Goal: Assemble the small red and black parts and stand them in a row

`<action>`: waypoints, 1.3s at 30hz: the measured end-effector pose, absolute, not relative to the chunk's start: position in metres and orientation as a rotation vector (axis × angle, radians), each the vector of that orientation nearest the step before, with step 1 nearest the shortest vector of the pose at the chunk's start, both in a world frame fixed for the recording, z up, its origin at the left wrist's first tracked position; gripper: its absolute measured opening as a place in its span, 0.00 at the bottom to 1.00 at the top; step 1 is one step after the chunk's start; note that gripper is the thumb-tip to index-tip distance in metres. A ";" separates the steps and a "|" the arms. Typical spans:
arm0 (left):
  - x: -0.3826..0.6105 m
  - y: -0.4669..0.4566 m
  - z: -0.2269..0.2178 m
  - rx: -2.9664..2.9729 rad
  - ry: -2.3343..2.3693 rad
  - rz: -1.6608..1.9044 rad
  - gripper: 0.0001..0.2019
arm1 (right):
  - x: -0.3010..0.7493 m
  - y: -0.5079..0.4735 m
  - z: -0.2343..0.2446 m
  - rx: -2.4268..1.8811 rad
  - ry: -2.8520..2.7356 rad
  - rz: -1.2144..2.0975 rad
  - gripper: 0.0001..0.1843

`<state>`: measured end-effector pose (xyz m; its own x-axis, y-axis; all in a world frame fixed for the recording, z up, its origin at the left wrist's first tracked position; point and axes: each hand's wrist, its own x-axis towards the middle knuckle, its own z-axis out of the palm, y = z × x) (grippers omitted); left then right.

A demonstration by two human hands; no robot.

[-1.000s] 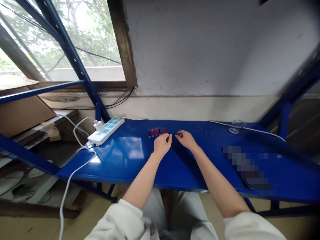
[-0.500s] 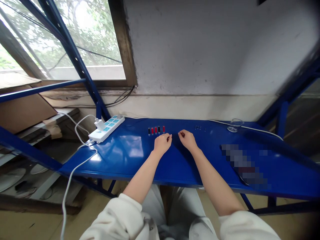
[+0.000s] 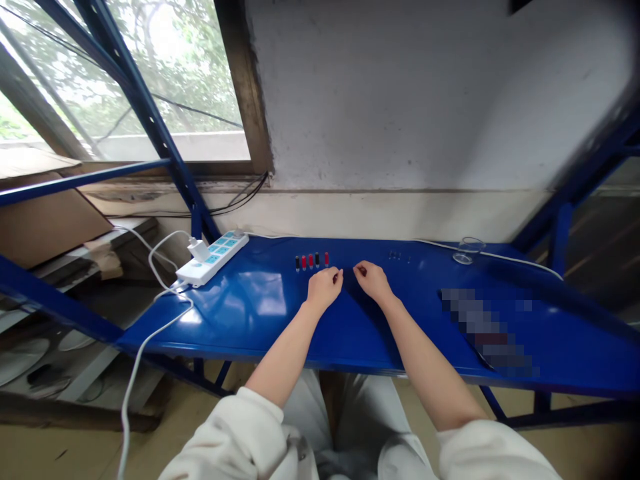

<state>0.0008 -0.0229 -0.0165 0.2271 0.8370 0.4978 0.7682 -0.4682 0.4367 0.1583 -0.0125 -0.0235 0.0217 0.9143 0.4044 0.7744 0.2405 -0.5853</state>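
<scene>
On the blue metal shelf both my hands rest close together near the back middle. My left hand is curled, its fingertips pinched on a small red piece that I cannot make out clearly. My right hand is also curled with thumb and finger pinched on something tiny. Just left of my left hand stands a short row of small red and black upright pieces. Further right on the shelf lie several tiny dark parts.
A white power strip with a plugged-in adapter and white cable lies at the shelf's left rear. A small clear glass dish sits at the right rear beside a thin white wire. Blue rack posts flank the shelf; cardboard lies at the left.
Both hands stay almost in place, pinched near each other. The view shifted slightly.
</scene>
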 end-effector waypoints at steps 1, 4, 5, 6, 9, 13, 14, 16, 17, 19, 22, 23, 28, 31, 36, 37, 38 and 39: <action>0.001 -0.023 -0.016 2.384 1.567 1.065 0.19 | 0.158 -0.012 -0.024 -1.558 -1.774 0.239 0.11; 0.001 -0.023 -0.016 2.385 1.564 1.062 0.19 | 0.159 -0.011 -0.024 -1.548 -1.778 0.240 0.11; 0.001 -0.023 -0.016 2.384 1.561 1.063 0.19 | 0.159 -0.011 -0.024 -1.545 -1.781 0.243 0.11; 0.000 -0.023 -0.017 2.381 1.558 1.066 0.19 | 0.159 -0.011 -0.024 -1.545 -1.781 0.245 0.11; 0.000 -0.022 -0.017 2.374 1.554 1.077 0.18 | 0.158 -0.012 -0.024 -1.554 -1.774 0.246 0.10; 0.000 -0.021 -0.019 2.335 1.557 1.096 0.18 | 0.157 -0.013 -0.023 -1.554 -1.778 0.245 0.10; -0.001 -0.020 -0.019 2.323 1.558 1.098 0.18 | 0.157 -0.013 -0.023 -1.550 -1.781 0.246 0.10; -0.001 -0.020 -0.020 2.303 1.575 1.097 0.17 | 0.156 -0.014 -0.022 -1.541 -1.787 0.245 0.10; -0.001 -0.020 -0.020 2.293 1.589 1.096 0.17 | 0.156 -0.014 -0.021 -1.537 -1.790 0.245 0.10; -0.001 -0.020 -0.019 2.260 1.615 1.103 0.16 | 0.155 -0.015 -0.020 -1.531 -1.795 0.248 0.10; 0.000 -0.020 -0.017 2.197 1.623 1.143 0.14 | 0.155 -0.016 -0.020 -1.529 -1.796 0.255 0.10; 0.000 -0.021 -0.015 2.185 1.631 1.153 0.16 | 0.155 -0.016 -0.019 -1.530 -1.795 0.255 0.10; 0.003 -0.018 -0.008 2.224 1.804 0.952 0.30 | 0.154 -0.016 -0.019 -1.525 -1.802 0.250 0.10; 0.005 -0.013 -0.007 2.242 1.890 0.820 0.31 | 0.154 -0.015 -0.020 -1.513 -1.803 0.240 0.10; 0.006 -0.006 -0.011 2.260 1.941 0.796 0.31 | 0.153 -0.016 -0.019 -1.498 -1.809 0.218 0.10; 0.006 -0.004 -0.012 2.261 1.945 0.783 0.31 | 0.153 -0.016 -0.019 -1.496 -1.812 0.221 0.10; 0.006 -0.003 -0.013 2.260 1.947 0.766 0.30 | 0.153 -0.017 -0.018 -1.496 -1.816 0.223 0.10; 0.006 -0.002 -0.014 2.260 1.948 0.754 0.29 | 0.153 -0.017 -0.018 -1.495 -1.818 0.224 0.10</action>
<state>0.0058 -0.0021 -0.0140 0.0796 0.9446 0.3183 0.9129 -0.1974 0.3574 0.1525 -0.0168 -0.0183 -0.0282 0.8992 0.4366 0.7667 0.2997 -0.5678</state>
